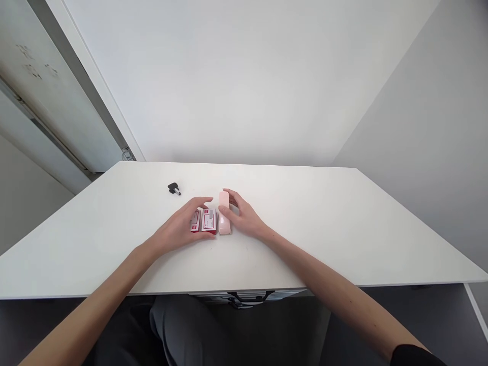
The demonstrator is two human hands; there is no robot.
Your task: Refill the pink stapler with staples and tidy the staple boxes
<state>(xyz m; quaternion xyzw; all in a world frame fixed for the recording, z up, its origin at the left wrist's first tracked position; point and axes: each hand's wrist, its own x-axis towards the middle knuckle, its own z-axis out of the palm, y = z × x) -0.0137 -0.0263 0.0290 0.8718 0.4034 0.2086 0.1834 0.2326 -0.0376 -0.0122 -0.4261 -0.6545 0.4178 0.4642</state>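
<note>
My right hand [244,217] grips the pink stapler [224,227], best held lightly and level, while my left hand [178,225] cups two red-and-white boxes [209,221] just left of it, firmly or loosely I cannot tell, a black-headed key [173,187] lying farther left.

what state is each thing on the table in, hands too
left hand, curved around the two boxes, grip unclear
right hand, closed on the pink object
pink object, lengthwise away from the person, held
red-and-white box nearer the pink object, lying label up, looks closed
other red-and-white box, label up, partly hidden by the left hand
black-headed key, lying loose, apart from the hands
</note>
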